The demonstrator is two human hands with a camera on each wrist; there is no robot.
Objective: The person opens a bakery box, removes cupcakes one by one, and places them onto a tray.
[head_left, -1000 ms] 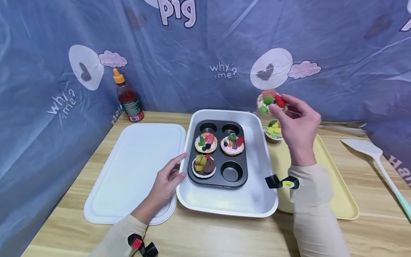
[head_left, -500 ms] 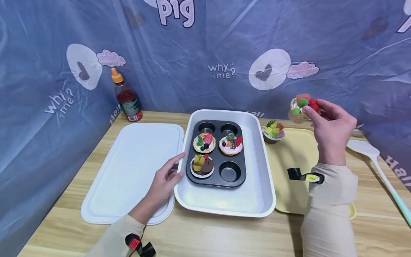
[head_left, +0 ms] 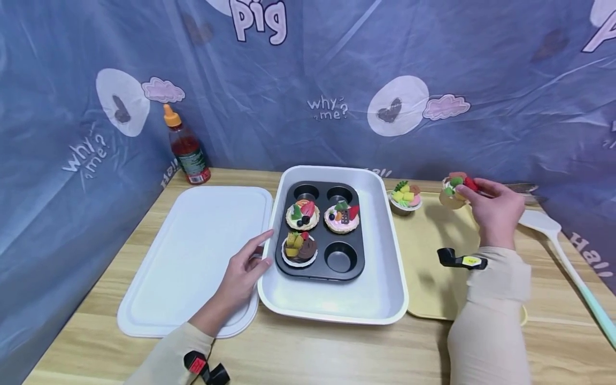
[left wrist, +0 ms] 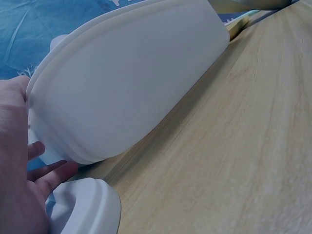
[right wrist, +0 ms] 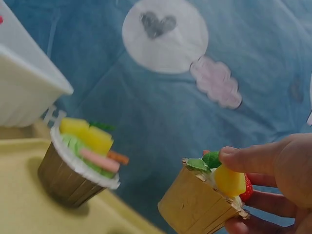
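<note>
My right hand (head_left: 498, 211) pinches a fruit-topped cupcake (right wrist: 200, 200) by its upper edge, thumb on the topping. Held over the back of the yellow tray (head_left: 433, 283), its paper cup has strawberry, yellow fruit and green leaves on top. Just left of it, a second cupcake (head_left: 405, 199) in a brown cup stands on that tray. My left hand (head_left: 243, 272) holds the left rim of the white bin (left wrist: 126, 83), thumb at the rim and fingers along the outer wall. In the bin sits a dark muffin pan (head_left: 320, 270) with three tarts in its cups.
A white tray-like lid (head_left: 202, 240) lies left of the bin. Behind it stands a red sauce bottle (head_left: 189, 152) with an orange cap. A white spatula (head_left: 560, 240) with a mint handle lies at the right. A printed blue cloth (head_left: 269, 91) hangs behind the table.
My right hand has moved right with its cupcake, then lowered it towards the back of the yellow tray. The left hand stays at the bin's rim.
</note>
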